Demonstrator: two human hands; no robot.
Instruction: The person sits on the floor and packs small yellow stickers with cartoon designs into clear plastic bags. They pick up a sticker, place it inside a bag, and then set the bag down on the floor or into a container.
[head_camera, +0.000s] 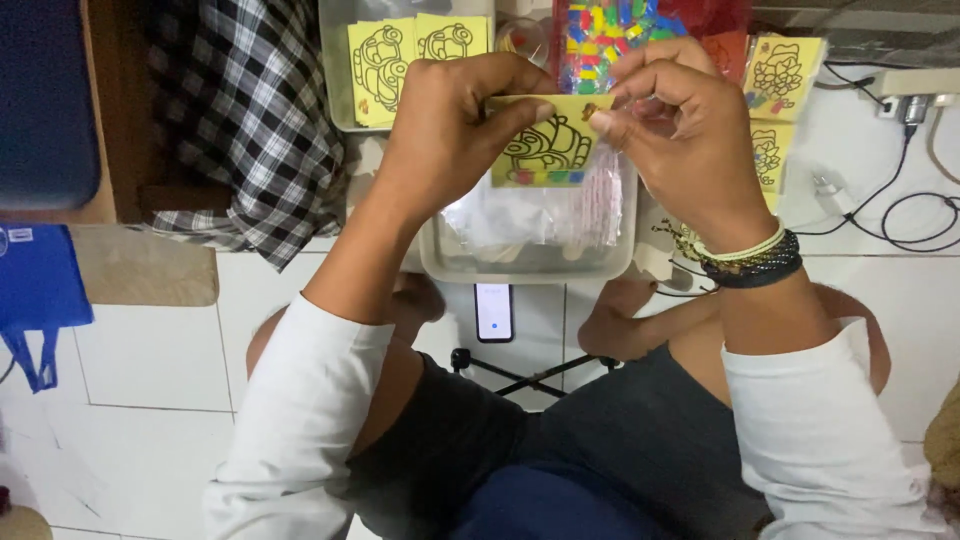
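My left hand (450, 130) and my right hand (680, 130) both grip a small yellow card (545, 150) with a black line drawing and a strip of coloured patches along its bottom. The left thumb presses its upper left edge. The right fingertips pinch its top right corner. The card is held above a clear plastic tray (530, 262) that holds plastic sleeves and a pinkish packet. My right wrist wears several bracelets.
More yellow drawing cards (410, 50) lie in a container at the top, others (775, 80) at the right. A colourful packet (610, 35) sits behind. A phone (494, 312) lies on the white tiled floor on a small tripod. Checked cloth (250, 120) left, blue bag (40, 280), cables and plug (900, 110) right.
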